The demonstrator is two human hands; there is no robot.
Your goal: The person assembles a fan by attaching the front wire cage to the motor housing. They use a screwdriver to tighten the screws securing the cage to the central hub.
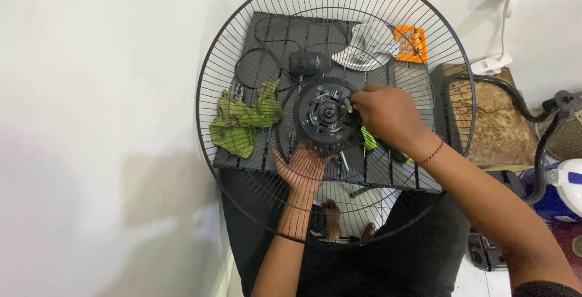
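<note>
Your left hand (303,166) reaches under the wire fan guard (242,42), open palm pressed to the wires to steady it over the dark table (273,27). Your right hand (385,112) pinches something at the central hub (328,114); I cannot tell what.

The scene is lit evenly and quite brightly, with soft light coming from above. A soft grey shadow lies on the white wall (91,121) at the lower left. Glare is weak. The centre is sharp, while the edges show slight wide-angle bending and softness.
</note>
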